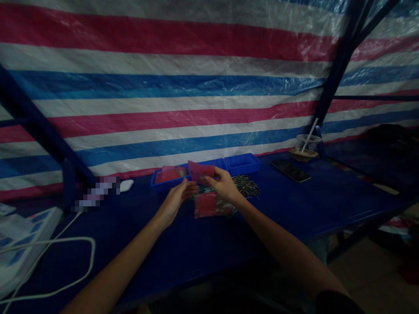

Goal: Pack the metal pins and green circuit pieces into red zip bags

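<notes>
- Over the far middle of the dark blue worktop [294,205], the right hand [225,185] pinches a small translucent red plastic bag [200,170], fingers closed on its lower edge.
- Left hand [175,200] meets it from below, fingers curled at the bag's corner; the dim light hides whether they grip it.
- Beneath lies a crinkly red plastic packet [211,204], beside a loose pile of thin pins [247,185].
- Shallow blue plastic trays [242,163] line the back edge; open worktop lies nearer the person.

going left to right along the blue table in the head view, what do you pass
white looped cable → small white oval object → left hand → right hand holding a red plastic bag → black phone → clear plastic cup with straw
</notes>
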